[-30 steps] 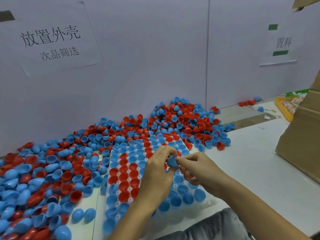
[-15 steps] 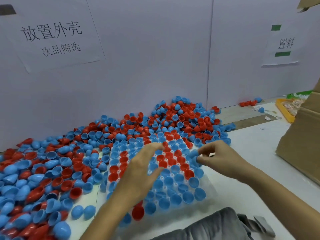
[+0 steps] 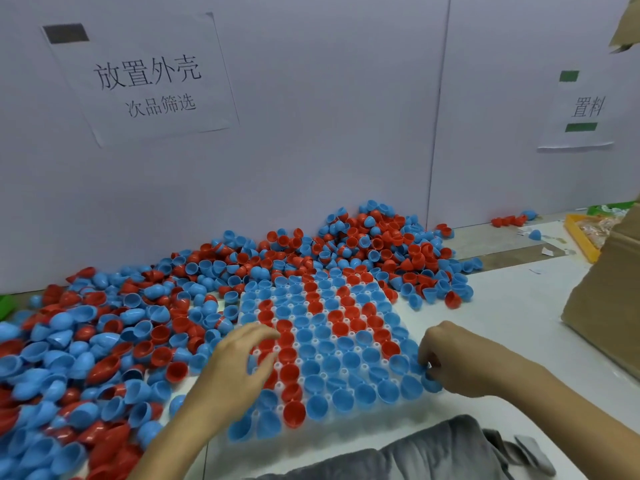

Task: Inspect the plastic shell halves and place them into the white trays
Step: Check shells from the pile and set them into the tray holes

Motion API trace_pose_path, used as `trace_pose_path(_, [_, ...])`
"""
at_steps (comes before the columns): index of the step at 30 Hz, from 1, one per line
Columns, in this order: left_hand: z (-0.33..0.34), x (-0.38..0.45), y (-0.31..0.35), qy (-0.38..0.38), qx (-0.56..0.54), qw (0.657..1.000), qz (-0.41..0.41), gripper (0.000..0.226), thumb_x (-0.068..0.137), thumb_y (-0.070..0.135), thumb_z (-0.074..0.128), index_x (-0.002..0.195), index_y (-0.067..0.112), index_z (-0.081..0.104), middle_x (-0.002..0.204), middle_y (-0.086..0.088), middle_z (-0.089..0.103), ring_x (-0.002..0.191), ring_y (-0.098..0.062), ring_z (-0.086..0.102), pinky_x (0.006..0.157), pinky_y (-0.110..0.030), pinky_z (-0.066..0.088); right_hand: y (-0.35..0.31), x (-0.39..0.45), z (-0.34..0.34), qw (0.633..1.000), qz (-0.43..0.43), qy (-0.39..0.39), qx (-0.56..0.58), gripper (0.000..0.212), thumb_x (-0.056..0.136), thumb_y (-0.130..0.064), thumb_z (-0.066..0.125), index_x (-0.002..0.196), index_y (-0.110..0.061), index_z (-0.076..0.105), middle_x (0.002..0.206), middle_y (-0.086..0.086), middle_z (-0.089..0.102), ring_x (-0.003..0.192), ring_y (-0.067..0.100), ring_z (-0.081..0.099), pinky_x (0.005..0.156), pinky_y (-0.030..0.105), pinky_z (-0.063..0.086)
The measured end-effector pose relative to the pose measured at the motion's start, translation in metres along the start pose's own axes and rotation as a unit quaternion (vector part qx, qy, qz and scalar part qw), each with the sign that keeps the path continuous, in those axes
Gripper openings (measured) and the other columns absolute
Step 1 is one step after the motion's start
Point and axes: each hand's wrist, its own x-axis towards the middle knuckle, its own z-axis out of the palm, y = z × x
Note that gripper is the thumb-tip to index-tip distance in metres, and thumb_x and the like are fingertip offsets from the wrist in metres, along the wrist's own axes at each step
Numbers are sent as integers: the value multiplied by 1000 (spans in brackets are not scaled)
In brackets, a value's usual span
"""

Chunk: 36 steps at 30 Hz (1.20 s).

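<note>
A white tray (image 3: 346, 427) lies in the middle of the table, its cups filled with rows of blue and red shell halves set open side up. My left hand (image 3: 239, 368) hovers over the tray's left columns with its fingers spread and relaxed, holding nothing. At the tray's near right corner my right hand (image 3: 453, 358) pinches a blue shell half (image 3: 431, 381) with curled fingertips, low against the tray's edge. A big loose pile of red and blue shell halves (image 3: 104, 341) covers the table to the left and runs behind the tray.
A cardboard box (image 3: 609, 306) stands at the right edge, with a yellow tray (image 3: 581, 237) behind it. A few stray shells (image 3: 512, 220) lie at the far right by the wall. Grey cloth (image 3: 415, 455) lies at the table's near edge. Paper signs hang on the wall.
Both hands held one blue shell over the tray, then parted. My right hand carried it down to the tray's near right corner; my left hand moved left and opened.
</note>
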Motion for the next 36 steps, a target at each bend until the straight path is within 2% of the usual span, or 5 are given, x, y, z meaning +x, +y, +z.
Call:
trace_pose_path(5, [29, 3, 38, -73, 13, 993, 91, 31, 100, 39, 59, 130, 34, 64, 129, 24, 56, 123, 10, 40, 114, -18, 28, 3, -4, 2, 999, -4, 16, 36, 17, 90, -22, 66, 104, -21, 75, 96, -5, 63, 83, 13, 65, 78, 29, 58])
trace_pose_path(12, [65, 14, 72, -111, 130, 972, 159, 32, 101, 42, 56, 121, 22, 70, 119, 9, 67, 116, -9, 48, 109, -29, 34, 2, -5, 5, 998, -11, 36, 49, 16, 92, -20, 67, 106, -25, 73, 92, -10, 52, 77, 8, 60, 69, 19, 53])
trace_pose_path(20, [73, 11, 76, -89, 124, 979, 134, 13, 98, 29, 61, 100, 16, 66, 100, 6, 63, 97, -11, 49, 89, -19, 37, 6, -6, 10, 997, -15, 47, 66, 17, 93, -21, 67, 108, -25, 73, 93, -10, 53, 78, 9, 60, 71, 20, 54])
trace_pose_path(27, [75, 9, 84, -91, 152, 978, 108, 12, 98, 13, 50, 90, 12, 59, 93, 0, 61, 93, -16, 51, 83, -29, 45, 8, -7, 13, 996, -12, 49, 79, 14, 92, -26, 68, 106, -27, 73, 91, -12, 52, 74, 5, 57, 64, 15, 45])
trace_pose_path(36, [67, 4, 79, -105, 84, 988, 80, 18, 100, 32, 57, 114, 21, 61, 114, 8, 58, 108, -8, 50, 92, -21, 42, 8, -9, 11, 995, -6, 52, 84, 17, 93, -27, 67, 109, -29, 70, 95, -12, 53, 78, 7, 60, 74, 21, 54])
